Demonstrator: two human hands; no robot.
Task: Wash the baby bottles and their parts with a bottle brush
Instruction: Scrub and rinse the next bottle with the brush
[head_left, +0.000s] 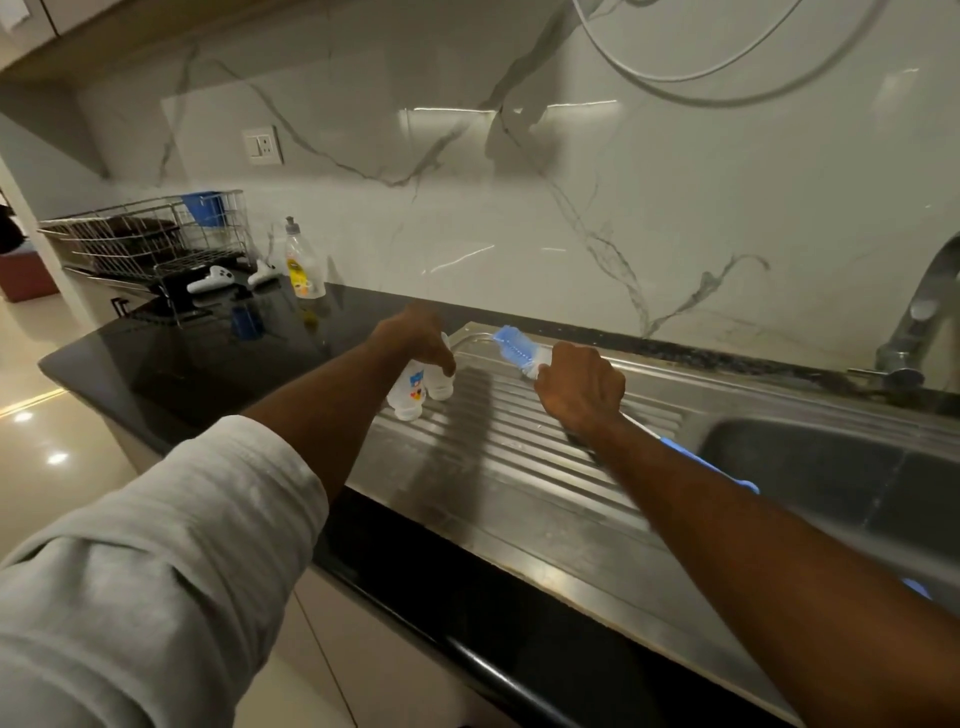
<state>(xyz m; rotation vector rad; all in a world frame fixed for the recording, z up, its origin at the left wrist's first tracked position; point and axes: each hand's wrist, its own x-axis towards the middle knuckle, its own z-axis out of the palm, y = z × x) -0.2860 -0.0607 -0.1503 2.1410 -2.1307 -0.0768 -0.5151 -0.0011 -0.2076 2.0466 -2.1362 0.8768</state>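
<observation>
The left hand reaches down over two small translucent white plastic baby bottles, one printed with a coloured cartoon, which lie on the ribbed stainless-steel drainboard; its fingers curl onto their upper ends, though a firm grasp cannot be confirmed. The right hand closes round the blue-and-white bristled bottle brush, bristles projecting beyond the knuckles, blue handle trailing behind the wrist toward the dark sink basin. Probable hazards: taking both bottles under one hand may let the outer one slip and roll down the ribs; a grip so near the bristles gives poor control of the long handle.
</observation>
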